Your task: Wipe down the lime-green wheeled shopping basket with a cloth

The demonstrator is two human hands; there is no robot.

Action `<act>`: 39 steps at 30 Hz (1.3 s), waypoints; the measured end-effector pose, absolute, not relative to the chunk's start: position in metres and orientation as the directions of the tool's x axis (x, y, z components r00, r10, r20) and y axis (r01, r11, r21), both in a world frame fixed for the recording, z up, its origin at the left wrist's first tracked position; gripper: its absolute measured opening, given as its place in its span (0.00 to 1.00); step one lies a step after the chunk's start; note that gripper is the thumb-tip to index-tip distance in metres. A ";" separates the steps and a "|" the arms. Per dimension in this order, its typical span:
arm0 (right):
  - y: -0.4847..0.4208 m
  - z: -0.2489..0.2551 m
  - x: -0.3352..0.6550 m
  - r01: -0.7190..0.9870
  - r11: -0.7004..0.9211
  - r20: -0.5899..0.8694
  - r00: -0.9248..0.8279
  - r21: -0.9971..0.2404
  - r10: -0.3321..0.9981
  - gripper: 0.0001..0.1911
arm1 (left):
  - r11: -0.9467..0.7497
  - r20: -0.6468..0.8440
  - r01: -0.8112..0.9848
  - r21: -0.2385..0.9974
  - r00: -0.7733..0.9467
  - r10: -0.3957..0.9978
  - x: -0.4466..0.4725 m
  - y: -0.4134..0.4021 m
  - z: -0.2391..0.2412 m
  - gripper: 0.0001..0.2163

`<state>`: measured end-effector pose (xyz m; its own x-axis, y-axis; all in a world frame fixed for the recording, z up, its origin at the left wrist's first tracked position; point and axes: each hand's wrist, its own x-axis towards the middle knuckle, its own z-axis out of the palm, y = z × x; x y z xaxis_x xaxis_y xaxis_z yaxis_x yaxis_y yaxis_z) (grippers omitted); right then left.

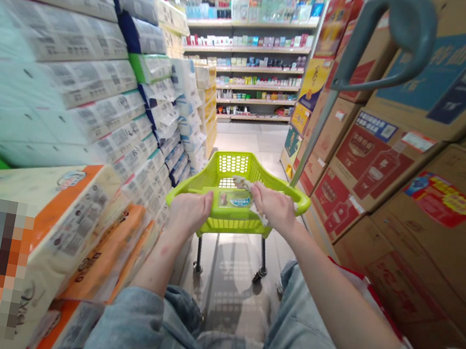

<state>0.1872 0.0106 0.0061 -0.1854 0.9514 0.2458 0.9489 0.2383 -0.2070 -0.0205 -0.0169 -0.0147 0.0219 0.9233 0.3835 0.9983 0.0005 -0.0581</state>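
A small lime-green shopping cart (225, 221) stands in front of me on black-wheeled legs. My left hand (190, 208) is closed round the left part of its handle. At the right part, my right hand (275, 206) is closed on a pale, patterned cloth (260, 204), which lies against the handle and droops below it. Between the hands, a clear panel with a label (235, 200) sits on the handle. A grey pole with a looped top (387, 42) rises beside the cart's right side. The part of the basket that shows holds nothing I can make out.
Stacked tissue packs (79, 45) line the left side, with orange-and-cream packs (78, 231) lower down. Printed cardboard cartons (432, 192) are piled on the right. A tiled aisle floor (248, 141) runs to shelves of small goods (256, 64) at the back.
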 end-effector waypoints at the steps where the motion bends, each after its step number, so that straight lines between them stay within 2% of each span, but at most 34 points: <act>1: 0.013 0.008 0.183 0.958 0.183 0.214 -0.135 -0.221 0.968 0.25 | -0.002 0.381 0.999 -0.047 0.020 0.924 -0.018 -0.018 -0.015 0.33; 3: 0.016 0.010 0.175 0.962 0.102 0.195 -0.052 -0.254 0.979 0.25 | -0.004 0.381 1.000 -0.027 0.014 0.924 -0.012 -0.019 -0.015 0.33; 6: 0.013 0.006 0.157 0.959 0.076 0.309 0.013 -0.274 0.951 0.23 | 0.006 0.394 1.000 -0.023 0.004 0.919 -0.004 -0.020 -0.016 0.33; 10: -0.001 -0.004 0.125 0.946 0.247 0.498 -0.115 -0.209 0.860 0.20 | 0.010 0.418 0.999 -0.043 0.009 0.909 0.003 -0.022 -0.018 0.33; 16: -0.005 -0.007 0.127 0.873 0.451 0.524 -0.301 -0.184 0.797 0.20 | -0.061 0.426 0.996 -0.069 0.085 0.901 0.000 -0.028 -0.017 0.29; 19: 0.001 -0.002 0.155 0.866 0.465 0.472 -0.338 -0.182 0.814 0.21 | -0.103 0.441 0.992 -0.077 0.127 0.889 -0.006 -0.030 -0.015 0.28; 26: 0.022 0.013 0.188 0.911 0.354 0.209 -0.312 -0.211 0.927 0.25 | -0.122 0.443 0.989 -0.083 0.146 0.885 -0.023 -0.030 -0.013 0.28; 32: 0.049 0.022 0.169 0.945 0.295 0.003 -0.298 -0.138 0.955 0.24 | -0.022 0.430 0.994 -0.107 0.066 0.900 -0.024 -0.026 -0.015 0.30; 35: 0.052 0.022 0.154 0.948 0.293 -0.013 -0.297 -0.120 0.955 0.23 | -0.021 0.413 0.995 -0.101 0.061 0.909 -0.022 -0.024 -0.015 0.30; 39: 0.039 0.020 0.137 0.936 0.326 0.093 -0.316 -0.131 0.944 0.25 | -0.021 0.405 0.995 -0.096 0.058 0.912 -0.023 -0.022 -0.015 0.30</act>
<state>0.1373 0.0395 0.0202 -0.3155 0.9444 0.0927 0.9364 0.3257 -0.1307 -0.0225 -0.0223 -0.0146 0.0582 0.9125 0.4050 0.9951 -0.0207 -0.0964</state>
